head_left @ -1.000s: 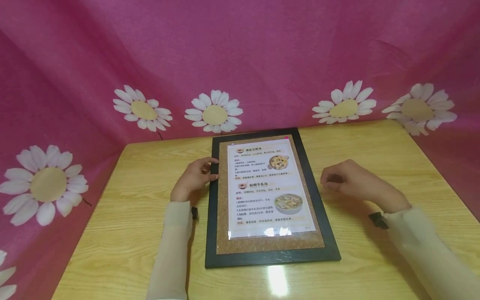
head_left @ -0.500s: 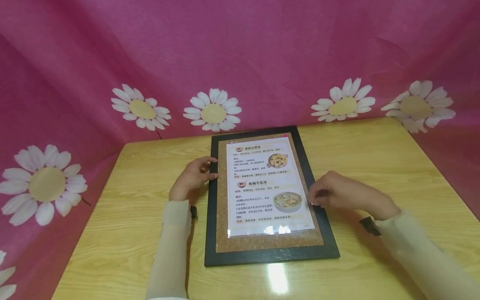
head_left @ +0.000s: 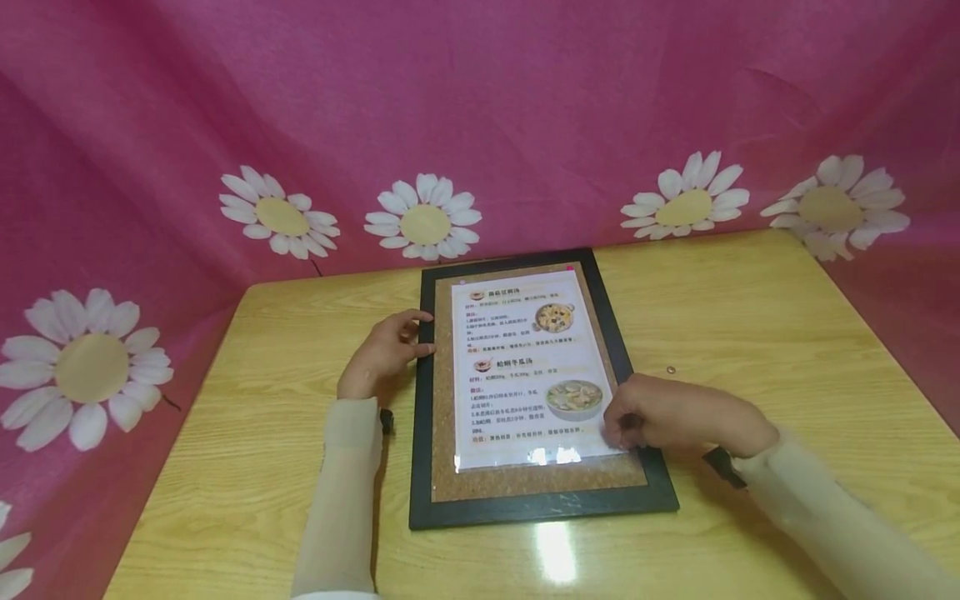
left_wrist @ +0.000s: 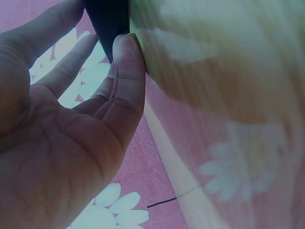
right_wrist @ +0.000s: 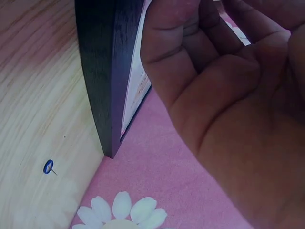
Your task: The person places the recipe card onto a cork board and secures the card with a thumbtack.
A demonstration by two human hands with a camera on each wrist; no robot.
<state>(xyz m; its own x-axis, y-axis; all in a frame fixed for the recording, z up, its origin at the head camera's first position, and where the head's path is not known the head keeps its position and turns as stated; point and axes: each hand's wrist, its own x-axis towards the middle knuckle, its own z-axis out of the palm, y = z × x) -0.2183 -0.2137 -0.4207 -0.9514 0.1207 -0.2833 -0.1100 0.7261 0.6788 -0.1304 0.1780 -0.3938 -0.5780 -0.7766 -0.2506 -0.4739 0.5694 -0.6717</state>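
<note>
A cork board point(head_left: 536, 487) with a black frame lies on the wooden table. On it is a glossy recipe sheet point(head_left: 498, 454) with two soup pictures. A pink thumbtack point(head_left: 571, 268) sits at its top right corner and a pale one point(head_left: 462, 282) at the top left. My left hand point(head_left: 384, 354) touches the frame's left edge with its fingertips and thumb. My right hand point(head_left: 678, 412) is over the sheet's lower right corner, fingers curled down. Its fingertips are hidden, so anything between them cannot be seen. A blue thumbtack point(right_wrist: 48, 166) lies on the table beyond this hand.
The wooden table point(head_left: 292, 358) extends on both sides of the board. Behind it hangs a pink cloth point(head_left: 480, 100) printed with large daisies, which also drapes along the sides.
The right hand has moved left and nearer, from beside the frame to the sheet's lower right corner. The tack on the table has come into sight. The left hand stays in place.
</note>
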